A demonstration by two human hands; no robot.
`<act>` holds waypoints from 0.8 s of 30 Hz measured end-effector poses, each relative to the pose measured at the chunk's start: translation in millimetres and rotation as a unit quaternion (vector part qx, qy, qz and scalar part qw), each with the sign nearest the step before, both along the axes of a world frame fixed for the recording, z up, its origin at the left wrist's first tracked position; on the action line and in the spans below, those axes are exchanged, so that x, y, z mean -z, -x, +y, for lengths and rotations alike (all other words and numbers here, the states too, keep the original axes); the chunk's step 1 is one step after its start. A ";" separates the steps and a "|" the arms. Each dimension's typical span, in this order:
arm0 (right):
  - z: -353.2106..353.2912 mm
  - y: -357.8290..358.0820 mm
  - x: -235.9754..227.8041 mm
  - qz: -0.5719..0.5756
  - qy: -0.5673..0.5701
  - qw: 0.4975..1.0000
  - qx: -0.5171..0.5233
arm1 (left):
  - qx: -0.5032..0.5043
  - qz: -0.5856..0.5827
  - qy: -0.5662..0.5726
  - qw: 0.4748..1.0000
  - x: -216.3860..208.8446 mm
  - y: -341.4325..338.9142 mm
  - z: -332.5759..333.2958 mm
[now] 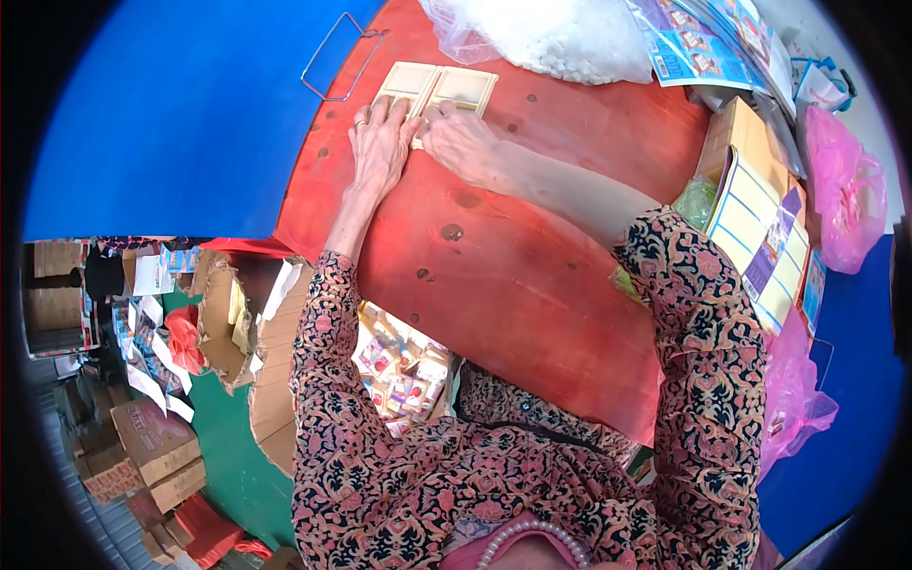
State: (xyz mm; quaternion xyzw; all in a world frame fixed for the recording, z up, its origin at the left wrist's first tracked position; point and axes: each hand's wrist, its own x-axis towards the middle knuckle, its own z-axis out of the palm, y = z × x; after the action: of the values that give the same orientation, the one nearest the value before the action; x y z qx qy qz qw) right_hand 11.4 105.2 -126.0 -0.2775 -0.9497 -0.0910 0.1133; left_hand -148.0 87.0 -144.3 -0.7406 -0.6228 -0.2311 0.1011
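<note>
In the head view, two shallow cream pieces, a left piece [410, 78] and a right piece [464, 87], lie side by side near the far edge of a red bench [532, 256]; whether they are joined cannot be told. The left hand [378, 150] rests on the near part of the left piece, its fingers stretched out and slightly apart, with a ring on one of them. The right hand [461, 147] is beside it, fingers bent and drawn together at the near part of the right piece; its fingertips are partly hidden, so whether it pinches the piece cannot be told. Both forearms come out of patterned sleeves.

Beyond the pieces, to the right, sits a clear plastic bag [570, 43] of small white bits, next to blue printed sheets [689, 52]. A wire handle [309, 78] stands out at the bench's far left side. Along the right lie a striped sheet [746, 214] and a pink bag [841, 204]. Below the bench's near edge, by the left sleeve, many small printed packets [404, 375] fill a container.
</note>
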 end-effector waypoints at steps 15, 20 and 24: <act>-4.5 -173.7 -132.6 -0.094 0.041 0.976 0.192 | 0.030 0.009 -0.049 0.998 -4.5 27.7 -1.5; -27.1 -328.9 -194.3 -0.197 0.140 0.933 0.269 | 0.039 -0.091 -0.048 0.994 -50.5 -8.7 -29.0; -52.5 -452.9 -200.8 -0.259 0.335 0.677 0.602 | 0.062 -0.154 -0.055 0.985 -59.0 -10.4 -37.9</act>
State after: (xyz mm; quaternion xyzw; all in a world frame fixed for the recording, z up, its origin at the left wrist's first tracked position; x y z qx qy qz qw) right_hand 464.3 52.8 74.9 -0.7741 -0.5352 0.1165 -0.3174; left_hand -137.6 49.0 -85.3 -0.7263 -0.5703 -0.3824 0.0304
